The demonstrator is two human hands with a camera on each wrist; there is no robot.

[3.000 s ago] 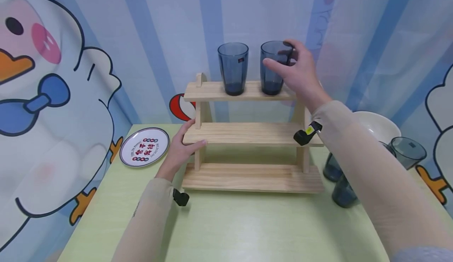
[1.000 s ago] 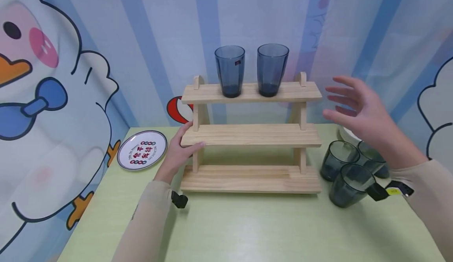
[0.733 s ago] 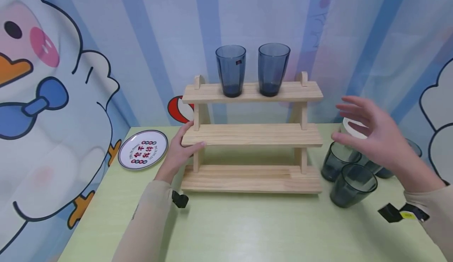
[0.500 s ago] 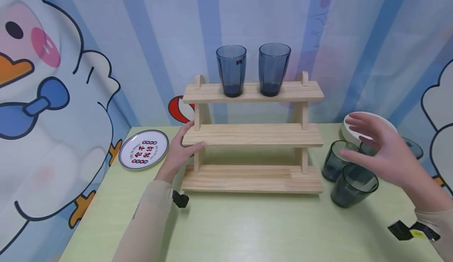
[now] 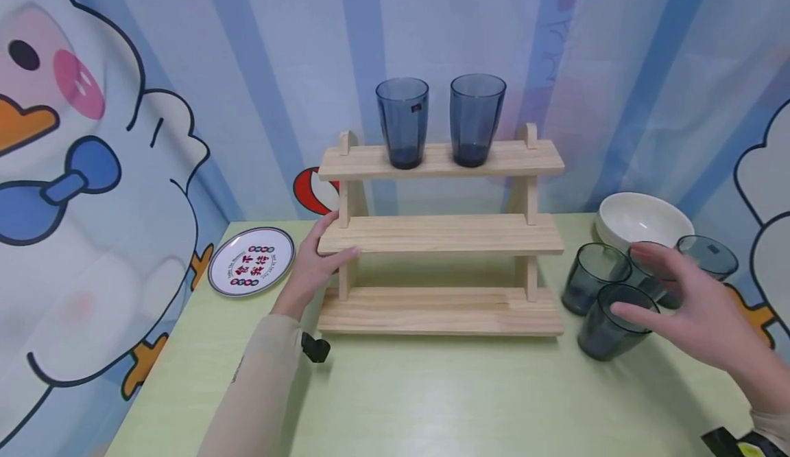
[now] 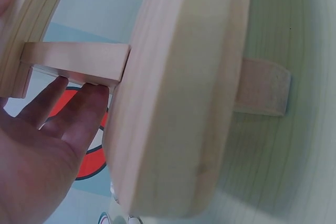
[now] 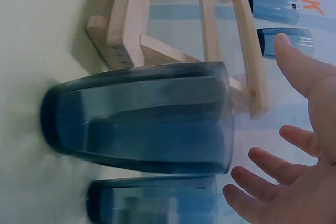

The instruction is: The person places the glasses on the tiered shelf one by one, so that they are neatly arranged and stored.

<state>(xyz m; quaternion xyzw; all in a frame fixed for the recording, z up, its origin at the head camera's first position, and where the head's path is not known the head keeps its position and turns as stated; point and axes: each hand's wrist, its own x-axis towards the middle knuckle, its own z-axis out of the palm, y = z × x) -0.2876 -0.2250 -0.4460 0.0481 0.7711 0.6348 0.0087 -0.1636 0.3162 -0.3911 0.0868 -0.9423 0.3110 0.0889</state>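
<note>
A three-tier wooden shelf (image 5: pixel 441 232) stands on the table. My left hand (image 5: pixel 310 265) grips its left end at the middle tier, thumb over the board; in the left wrist view its fingertips (image 6: pixel 97 92) lie against the wooden upright (image 6: pixel 79 59). Two blue-tinted drinking glasses, a left one (image 5: pixel 402 124) and a right one (image 5: pixel 476 121), stand upright on the top tier. At the right, my right hand (image 5: pixel 700 313) spreads its fingers over the front glass (image 5: pixel 607 333) of a group of several. The right wrist view shows that glass (image 7: pixel 142 119) with the hand (image 7: pixel 302 171) apart from its rim.
A white bowl (image 5: pixel 642 218) stands behind the glass group, where another glass (image 5: pixel 583 289) sits beside the shelf's right end. A round white plate (image 5: pixel 223 275) with red characters lies left of the shelf. A printed curtain (image 5: pixel 278 100) hangs behind the table (image 5: pixel 432 395).
My right hand has released the right glass on the top tier, drawn away to the right and come down to the glasses on the table. The left hand has kept its grip on the shelf.
</note>
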